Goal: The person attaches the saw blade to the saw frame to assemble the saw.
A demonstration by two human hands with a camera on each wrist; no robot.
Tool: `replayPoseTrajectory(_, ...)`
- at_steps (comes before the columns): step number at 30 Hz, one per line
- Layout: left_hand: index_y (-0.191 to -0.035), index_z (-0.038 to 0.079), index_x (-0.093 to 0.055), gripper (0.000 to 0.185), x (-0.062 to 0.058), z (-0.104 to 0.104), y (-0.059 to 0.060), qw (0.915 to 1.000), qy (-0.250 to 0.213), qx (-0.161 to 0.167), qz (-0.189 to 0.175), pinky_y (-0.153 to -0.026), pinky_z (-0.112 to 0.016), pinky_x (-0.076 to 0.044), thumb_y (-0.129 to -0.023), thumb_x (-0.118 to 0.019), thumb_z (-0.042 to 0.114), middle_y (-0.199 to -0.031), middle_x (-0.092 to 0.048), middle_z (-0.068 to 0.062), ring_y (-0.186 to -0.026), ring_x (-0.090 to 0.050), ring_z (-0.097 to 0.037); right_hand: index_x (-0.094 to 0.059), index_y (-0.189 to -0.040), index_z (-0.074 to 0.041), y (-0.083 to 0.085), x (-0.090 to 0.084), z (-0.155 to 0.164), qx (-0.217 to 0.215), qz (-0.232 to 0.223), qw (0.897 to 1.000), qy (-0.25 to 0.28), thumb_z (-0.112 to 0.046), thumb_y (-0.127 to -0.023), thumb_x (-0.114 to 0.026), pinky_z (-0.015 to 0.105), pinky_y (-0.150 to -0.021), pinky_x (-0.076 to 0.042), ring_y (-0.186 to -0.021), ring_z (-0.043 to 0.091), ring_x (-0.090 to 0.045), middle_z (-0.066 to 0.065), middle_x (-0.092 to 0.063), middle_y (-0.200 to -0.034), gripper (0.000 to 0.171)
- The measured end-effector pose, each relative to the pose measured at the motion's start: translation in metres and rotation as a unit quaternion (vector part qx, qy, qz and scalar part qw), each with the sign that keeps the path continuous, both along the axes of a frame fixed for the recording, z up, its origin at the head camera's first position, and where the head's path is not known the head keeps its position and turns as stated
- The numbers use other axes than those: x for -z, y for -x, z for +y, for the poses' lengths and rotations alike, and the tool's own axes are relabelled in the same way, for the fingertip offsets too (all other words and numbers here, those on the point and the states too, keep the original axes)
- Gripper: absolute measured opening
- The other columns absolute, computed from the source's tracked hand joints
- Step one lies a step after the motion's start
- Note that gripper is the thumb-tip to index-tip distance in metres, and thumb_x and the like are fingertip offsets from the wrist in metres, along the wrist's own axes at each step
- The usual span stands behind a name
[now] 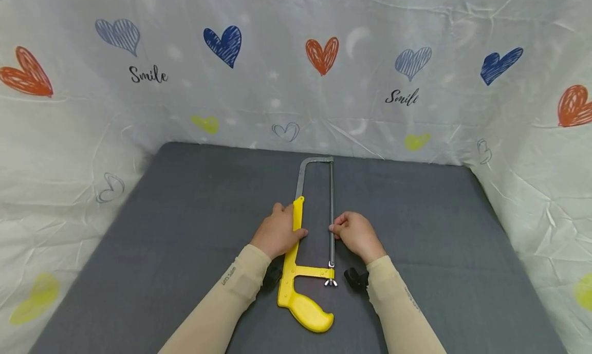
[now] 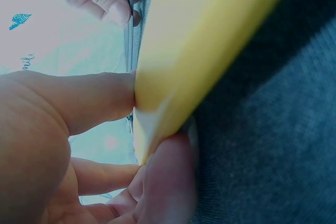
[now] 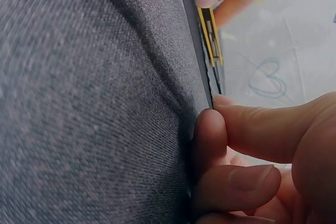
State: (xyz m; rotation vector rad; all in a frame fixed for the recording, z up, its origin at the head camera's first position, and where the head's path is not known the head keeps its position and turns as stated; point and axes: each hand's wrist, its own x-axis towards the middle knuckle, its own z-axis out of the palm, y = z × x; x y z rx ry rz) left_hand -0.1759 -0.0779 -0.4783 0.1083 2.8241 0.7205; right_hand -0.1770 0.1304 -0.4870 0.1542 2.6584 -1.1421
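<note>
A hacksaw [image 1: 291,261] with a yellow frame and handle lies on the grey cloth, its handle toward me and its grey metal bow at the far end. My left hand [image 1: 278,231] grips the yellow part of the frame, thumb on the inner side; the left wrist view shows thumb and fingers [image 2: 170,174] on either side of it. With thumb and forefinger my right hand [image 1: 356,233] pinches the hacksaw's blade [image 1: 331,200] around its middle. The right wrist view shows the fingertips [image 3: 210,129] on the thin toothed blade. A wing nut [image 1: 330,282] sits at the blade's near end.
Dark grey cloth [image 1: 208,189] covers the table. A pale curtain [image 1: 277,102] printed with hearts and the word Smile hangs behind it and along both sides. Black wrist-worn devices [image 1: 356,279] sit under both wrists, near the hacksaw's crossbar.
</note>
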Motion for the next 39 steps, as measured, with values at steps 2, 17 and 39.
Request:
replayPoseTrajectory(2, -0.165, -0.002, -0.039, 0.085, 0.0001, 0.0003, 0.0005, 1.0, 0.003, 0.001, 0.0, -0.09, -0.044, -0.064, -0.101, -0.079, 0.037, -0.15, -0.05, -0.028, -0.098, -0.072, -0.032, -0.072, -0.099, -0.009, 0.0002, -0.0006, 0.0001, -0.002, 0.0, 1.0, -0.004, -0.025, -0.103, -0.075, 0.031, -0.062, -0.044, -0.07, 0.019, -0.06, 0.004, -0.072, -0.083, 0.017)
replayPoseTrajectory(17, -0.166, -0.002, -0.038, 0.086, 0.0018, 0.0004, 0.0023, 1.0, 0.001, 0.006, -0.001, -0.09, -0.044, -0.065, -0.101, -0.078, 0.038, -0.15, -0.049, -0.028, -0.099, -0.072, -0.033, -0.07, -0.1, -0.009, 0.0016, -0.0026, 0.0027, -0.015, -0.012, 1.0, -0.007, -0.025, -0.103, -0.076, 0.03, -0.061, -0.042, -0.069, 0.02, -0.057, 0.004, -0.071, -0.082, 0.017)
replayPoseTrajectory(39, -0.166, -0.001, -0.039, 0.086, 0.0007, -0.0021, 0.0008, 0.9999, -0.011, -0.004, -0.001, -0.095, -0.046, -0.064, -0.1, -0.079, 0.037, -0.15, -0.05, -0.028, -0.105, -0.072, -0.035, -0.069, -0.098, -0.011, -0.0071, -0.0058, 0.0031, -0.027, -0.009, 0.998, -0.047, -0.037, -0.101, -0.077, 0.03, -0.058, -0.043, -0.064, 0.021, -0.055, 0.004, -0.062, -0.077, 0.028)
